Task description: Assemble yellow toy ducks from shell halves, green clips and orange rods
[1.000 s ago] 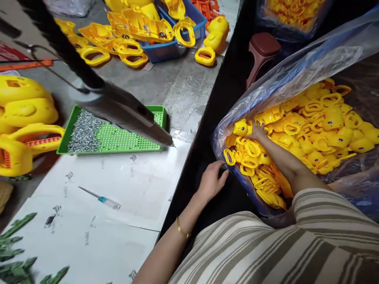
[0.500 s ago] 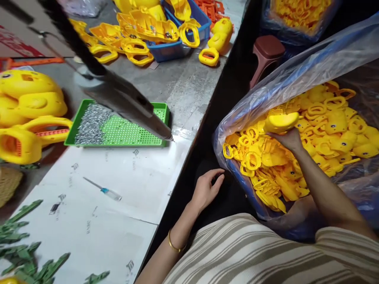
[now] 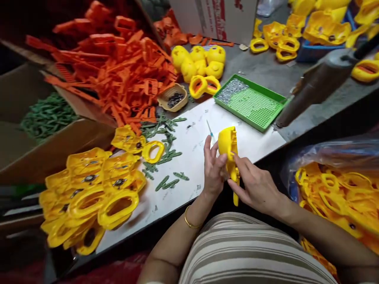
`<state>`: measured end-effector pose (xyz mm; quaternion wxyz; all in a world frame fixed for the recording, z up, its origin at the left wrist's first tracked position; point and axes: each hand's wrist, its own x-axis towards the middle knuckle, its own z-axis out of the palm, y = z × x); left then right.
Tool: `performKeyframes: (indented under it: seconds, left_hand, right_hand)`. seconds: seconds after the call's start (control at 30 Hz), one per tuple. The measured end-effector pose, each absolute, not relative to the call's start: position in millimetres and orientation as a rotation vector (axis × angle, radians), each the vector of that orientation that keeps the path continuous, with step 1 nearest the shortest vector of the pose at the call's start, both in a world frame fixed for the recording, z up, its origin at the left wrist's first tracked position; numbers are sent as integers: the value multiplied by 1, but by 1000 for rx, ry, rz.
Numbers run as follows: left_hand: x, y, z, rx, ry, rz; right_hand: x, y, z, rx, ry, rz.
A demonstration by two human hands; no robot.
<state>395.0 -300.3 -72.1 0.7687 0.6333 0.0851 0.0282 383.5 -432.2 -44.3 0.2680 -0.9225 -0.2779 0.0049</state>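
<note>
A yellow plastic toy half-shell (image 3: 227, 142) is held upright over the table's front edge, its ribbed open side facing right and its narrow handle end pointing down. My left hand (image 3: 213, 169) grips it from the left, thumb pressed on the shell and some fingers raised behind. From the right, my right hand (image 3: 257, 183) pinches its edge between thumb and fingers. Just beyond the shell, a screwdriver (image 3: 210, 128) lies on the white sheet (image 3: 192, 138), partly hidden. A green perforated tray (image 3: 251, 104) of small metal screws sits behind, under a hanging powered screwdriver (image 3: 314, 90).
Stacked yellow half-shells (image 3: 91, 189) and scattered green parts (image 3: 168, 154) cover the left. Behind them rise orange parts (image 3: 127, 75), a small basket (image 3: 174, 98) of dark pieces and assembled yellow toys (image 3: 199, 63). A lined bin of yellow shells (image 3: 340, 197) stands right.
My right hand has brought a yellow half-shell out of the bin to the table edge, and my left hand has come up onto it. The view has swung left.
</note>
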Motion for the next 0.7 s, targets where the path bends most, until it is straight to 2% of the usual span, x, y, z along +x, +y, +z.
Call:
performKeyframes:
  seconds: [0.3, 0.4, 0.47, 0.57, 0.7]
  left_hand:
    - [390, -213, -104, 1691, 487, 227]
    - [386, -202, -107, 1735, 525, 268]
    - [385, -202, -111, 1720, 546, 296]
    - [386, -208, -115, 1702, 605, 318]
    - [388, -211, -115, 1709, 595, 287]
  right_hand:
    - [400, -356, -67, -2440, -1030, 577]
    - [421, -362, -65, -2169, -988, 460]
    - [450, -366, -61, -2012, -857, 203]
    - [512, -350, -61, -2038, -727, -136]
    - [585, -286, -76, -2281, -839, 36]
